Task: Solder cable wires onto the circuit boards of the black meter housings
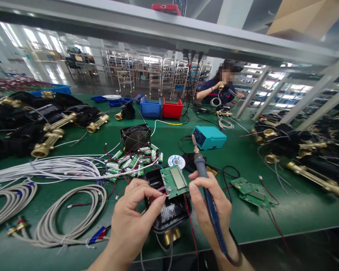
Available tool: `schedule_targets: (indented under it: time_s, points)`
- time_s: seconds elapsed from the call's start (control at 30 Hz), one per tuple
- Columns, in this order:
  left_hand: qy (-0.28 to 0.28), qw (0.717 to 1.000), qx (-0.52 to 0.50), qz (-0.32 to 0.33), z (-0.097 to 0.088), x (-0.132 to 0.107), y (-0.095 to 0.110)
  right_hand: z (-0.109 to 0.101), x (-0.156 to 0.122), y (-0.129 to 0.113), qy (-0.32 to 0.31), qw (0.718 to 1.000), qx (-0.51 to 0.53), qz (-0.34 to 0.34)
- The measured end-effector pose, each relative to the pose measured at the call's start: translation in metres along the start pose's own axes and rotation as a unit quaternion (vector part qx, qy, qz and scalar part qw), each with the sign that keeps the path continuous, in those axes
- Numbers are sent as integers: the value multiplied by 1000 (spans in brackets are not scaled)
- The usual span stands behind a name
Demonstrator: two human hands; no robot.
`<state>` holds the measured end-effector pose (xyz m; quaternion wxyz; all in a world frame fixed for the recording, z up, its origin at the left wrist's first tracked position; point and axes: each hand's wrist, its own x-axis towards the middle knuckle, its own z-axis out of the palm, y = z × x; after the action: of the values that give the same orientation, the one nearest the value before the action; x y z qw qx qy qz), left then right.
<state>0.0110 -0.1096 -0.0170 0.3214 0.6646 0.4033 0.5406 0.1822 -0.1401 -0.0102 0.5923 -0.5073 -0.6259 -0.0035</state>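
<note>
My left hand (pixel 132 218) pinches the left edge of a green circuit board (pixel 175 180) with a grey LCD, held over an open black housing (pixel 169 212) that sits on a brass fitting (pixel 171 236). Red wires run from the board into the housing. My right hand (pixel 210 210) touches the board's right edge with its fingertips and grips a blue soldering iron (pixel 203 177), tip pointing up and away.
The green bench (pixel 293 210) holds white cable bundles (pixel 56 210) at left, green batteries (pixel 132 162), a black fan (pixel 135 136), a solder reel (pixel 176 162), a teal soldering station (pixel 209 137), spare boards (pixel 251 191), and brass-and-black meters (pixel 51 124) on both sides. Another person (pixel 222 88) works at the far end.
</note>
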Motion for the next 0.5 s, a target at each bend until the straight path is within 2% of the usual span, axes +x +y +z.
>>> schedule_targets:
  time_s: [0.1, 0.27, 0.4, 0.5]
  points:
    - [-15, 998, 54, 15, -1, 1, -2, -2, -2, 5, -20, 999, 32, 15]
    - [-28, 997, 65, 33, 1, 3, -4, -2, -6, 8, -56, 997, 53, -2]
    - [-24, 997, 51, 54, 2, 3, -3, -2, -6, 12, -74, 996, 33, -42]
    - [-26, 998, 34, 39, 2, 4, -2, -3, -3, 15, -106, 990, -1, -93]
